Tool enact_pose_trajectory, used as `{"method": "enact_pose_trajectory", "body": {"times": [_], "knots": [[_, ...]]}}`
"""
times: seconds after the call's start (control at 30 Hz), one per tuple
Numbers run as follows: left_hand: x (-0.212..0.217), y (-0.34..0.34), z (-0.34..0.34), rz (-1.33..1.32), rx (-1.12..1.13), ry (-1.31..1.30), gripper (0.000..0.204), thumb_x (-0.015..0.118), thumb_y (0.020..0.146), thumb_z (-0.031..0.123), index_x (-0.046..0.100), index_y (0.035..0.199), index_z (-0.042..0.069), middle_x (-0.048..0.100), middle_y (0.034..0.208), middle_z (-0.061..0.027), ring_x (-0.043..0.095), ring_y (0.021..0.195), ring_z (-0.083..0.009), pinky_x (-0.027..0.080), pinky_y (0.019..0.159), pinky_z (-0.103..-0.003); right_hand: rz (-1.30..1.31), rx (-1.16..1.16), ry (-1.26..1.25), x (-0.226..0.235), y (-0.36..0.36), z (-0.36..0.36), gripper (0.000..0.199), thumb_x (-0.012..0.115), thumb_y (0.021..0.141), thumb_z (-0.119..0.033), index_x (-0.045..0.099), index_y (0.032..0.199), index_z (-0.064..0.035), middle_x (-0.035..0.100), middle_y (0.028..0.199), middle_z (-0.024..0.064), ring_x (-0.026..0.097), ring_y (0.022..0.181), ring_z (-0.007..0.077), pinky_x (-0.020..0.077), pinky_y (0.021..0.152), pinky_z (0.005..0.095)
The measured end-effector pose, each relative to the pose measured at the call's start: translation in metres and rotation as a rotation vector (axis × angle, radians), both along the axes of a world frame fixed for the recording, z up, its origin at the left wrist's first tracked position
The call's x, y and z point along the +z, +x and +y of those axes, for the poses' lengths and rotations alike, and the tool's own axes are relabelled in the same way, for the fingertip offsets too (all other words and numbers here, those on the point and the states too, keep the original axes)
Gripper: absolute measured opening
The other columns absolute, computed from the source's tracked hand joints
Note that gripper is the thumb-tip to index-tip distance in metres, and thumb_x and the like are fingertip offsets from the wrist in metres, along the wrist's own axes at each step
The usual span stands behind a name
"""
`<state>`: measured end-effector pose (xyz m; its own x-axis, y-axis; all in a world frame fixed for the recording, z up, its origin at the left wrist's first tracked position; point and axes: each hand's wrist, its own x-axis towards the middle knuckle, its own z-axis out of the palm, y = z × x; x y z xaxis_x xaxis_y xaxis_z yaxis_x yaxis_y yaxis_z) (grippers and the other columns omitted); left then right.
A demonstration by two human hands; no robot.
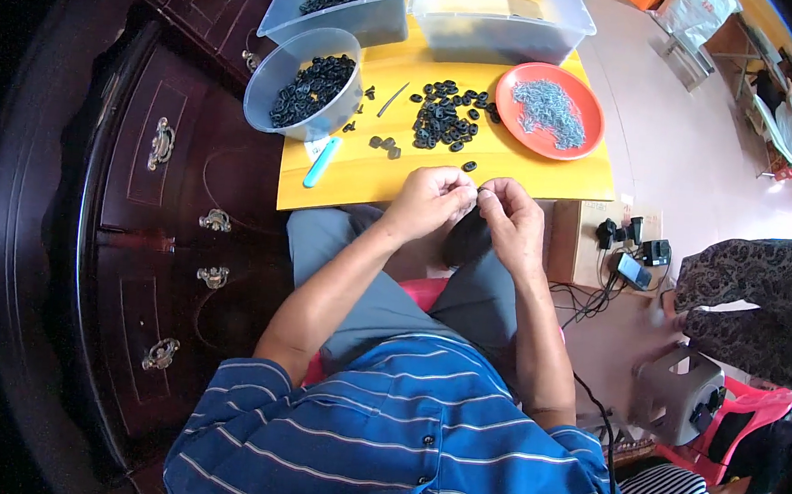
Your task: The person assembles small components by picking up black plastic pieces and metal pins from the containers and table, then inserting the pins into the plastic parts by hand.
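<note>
My left hand (433,201) and my right hand (513,220) meet just past the near edge of the yellow table (364,182), above my lap. Both are closed in a pinch, fingertips almost touching. What sits between them is too small to make out. A little beyond them lies a single black oval ring-like part (469,166). Farther back spreads a loose pile of the same black parts (440,122). At its right rests a red plate (594,117) bearing a heap of small silvery metal pieces (549,109).
A clear round tub (263,80) of black parts stands at the table's left, near a light-blue-handled tool (322,163). Two clear bins (338,28) (494,34) line the back. A dark wooden cabinet (132,219) is close on my left. A cardboard box (580,246) with devices stands at right; people sit nearby.
</note>
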<state>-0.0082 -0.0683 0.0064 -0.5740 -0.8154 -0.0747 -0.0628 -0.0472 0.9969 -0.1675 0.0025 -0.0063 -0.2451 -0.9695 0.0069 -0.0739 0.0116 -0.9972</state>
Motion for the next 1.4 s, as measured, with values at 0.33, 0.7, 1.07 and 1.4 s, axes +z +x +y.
{"method": "enact_pose_trajectory", "body": {"times": [0.33, 0.7, 1.07, 1.4], "knots": [[0.028, -0.065, -0.071, -0.377, 0.024, -0.658, 0.007, 0.071, 0.085, 0.012, 0.072, 0.087, 0.004, 0.069, 0.073, -0.0065, 0.068, 0.067, -0.0117, 0.053, 0.064, -0.028, 0.042, -0.059, -0.032, 0.002, -0.016, 0.010, 0.010, 0.065, 0.090, -0.011, 0.062, 0.086, -0.0027, 0.061, 0.066, 0.0021, 0.056, 0.059, 0.0073, 0.0473, 0.058, 0.0263], [-0.001, -0.148, -0.121, -0.724, -0.185, -1.127, 0.009, 0.069, 0.083, 0.017, 0.074, 0.086, 0.011, 0.070, 0.087, -0.0090, 0.068, 0.087, -0.0299, 0.055, 0.076, -0.045, 0.083, -0.096, -0.020, 0.012, -0.018, 0.012, 0.008, 0.065, 0.086, -0.011, 0.064, 0.088, -0.0035, 0.067, 0.067, 0.0087, 0.067, 0.059, 0.0141, 0.0524, 0.059, 0.0310], [-0.003, -0.154, -0.126, -0.827, -0.268, -1.130, 0.010, 0.067, 0.083, 0.018, 0.070, 0.085, 0.009, 0.069, 0.087, -0.0103, 0.068, 0.089, -0.0320, 0.054, 0.077, -0.048, 0.061, -0.065, -0.004, 0.018, -0.019, 0.014, 0.007, 0.064, 0.089, -0.009, 0.062, 0.090, -0.0012, 0.059, 0.069, -0.0013, 0.055, 0.062, 0.0035, 0.0462, 0.057, 0.0235], [0.000, -0.153, -0.132, -0.853, -0.368, -1.152, 0.013, 0.063, 0.087, 0.017, 0.067, 0.092, 0.005, 0.069, 0.095, -0.0145, 0.066, 0.094, -0.0355, 0.053, 0.081, -0.049, 0.070, -0.070, -0.054, 0.016, -0.019, 0.014, 0.007, 0.063, 0.089, -0.008, 0.062, 0.089, -0.0013, 0.058, 0.067, -0.0003, 0.053, 0.060, 0.0043, 0.0454, 0.056, 0.0243]]}}
